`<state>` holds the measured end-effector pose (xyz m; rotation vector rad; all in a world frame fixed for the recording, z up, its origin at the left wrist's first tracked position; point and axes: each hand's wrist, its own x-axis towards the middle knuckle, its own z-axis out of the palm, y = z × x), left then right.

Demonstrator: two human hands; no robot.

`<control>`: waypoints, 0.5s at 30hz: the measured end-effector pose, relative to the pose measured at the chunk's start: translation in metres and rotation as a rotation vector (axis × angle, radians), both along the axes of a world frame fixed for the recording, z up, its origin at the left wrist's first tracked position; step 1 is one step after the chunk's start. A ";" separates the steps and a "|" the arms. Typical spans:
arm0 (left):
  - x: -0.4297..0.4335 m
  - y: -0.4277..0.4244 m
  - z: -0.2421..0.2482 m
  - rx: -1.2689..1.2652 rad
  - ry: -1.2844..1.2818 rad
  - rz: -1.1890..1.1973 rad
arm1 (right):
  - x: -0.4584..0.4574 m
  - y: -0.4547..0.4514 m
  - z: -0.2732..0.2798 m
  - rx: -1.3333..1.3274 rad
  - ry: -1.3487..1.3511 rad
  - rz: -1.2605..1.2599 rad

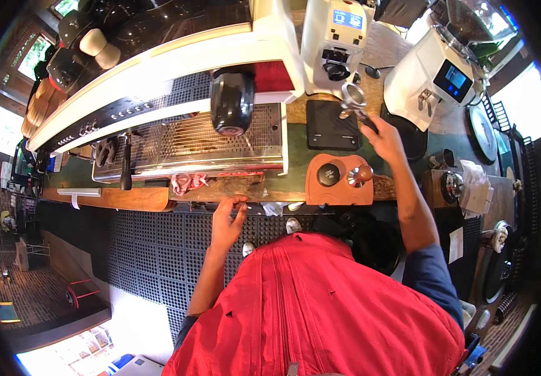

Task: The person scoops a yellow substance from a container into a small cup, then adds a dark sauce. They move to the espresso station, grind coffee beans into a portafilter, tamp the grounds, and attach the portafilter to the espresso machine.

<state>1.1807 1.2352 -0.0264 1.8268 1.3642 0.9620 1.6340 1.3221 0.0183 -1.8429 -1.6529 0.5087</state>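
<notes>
My right hand (385,141) grips the dark handle of a portafilter (355,95). Its metal basket faces up, just in front of a white coffee grinder (331,44) and over the rear part of a black flat scale (329,131). Nearer to me, a brown tamping mat (315,192) bears a black coffee distributor (329,175) and a tamper (362,175) with a wooden knob. My left hand (227,224) hovers by the counter's front edge, fingers loosely bent and thumb apart, with nothing evident in it.
A white espresso machine (181,44) spans the left, a second portafilter (127,164) jutting from its front. Over its drip tray (261,120) is a black rounded part (232,103). A crumpled cloth (188,182) lies on the counter. Another white grinder (414,80) stands right.
</notes>
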 end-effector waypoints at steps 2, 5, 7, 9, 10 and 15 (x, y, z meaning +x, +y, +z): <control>0.004 -0.002 -0.002 0.004 0.020 0.006 | -0.004 0.026 -0.017 0.096 -0.144 0.071; 0.004 -0.011 -0.005 0.001 0.049 0.017 | -0.017 0.054 -0.036 0.086 -0.217 0.127; 0.003 -0.017 -0.006 -0.026 0.056 0.035 | -0.023 0.067 -0.040 0.026 -0.233 0.173; 0.000 -0.023 -0.007 -0.092 0.054 0.076 | -0.027 0.074 -0.042 -0.036 -0.262 0.212; -0.001 -0.023 -0.007 -0.086 0.027 0.076 | -0.029 0.078 -0.043 -0.044 -0.284 0.222; -0.007 -0.022 -0.008 -0.072 0.078 0.105 | -0.018 0.073 -0.048 -0.039 -0.257 0.306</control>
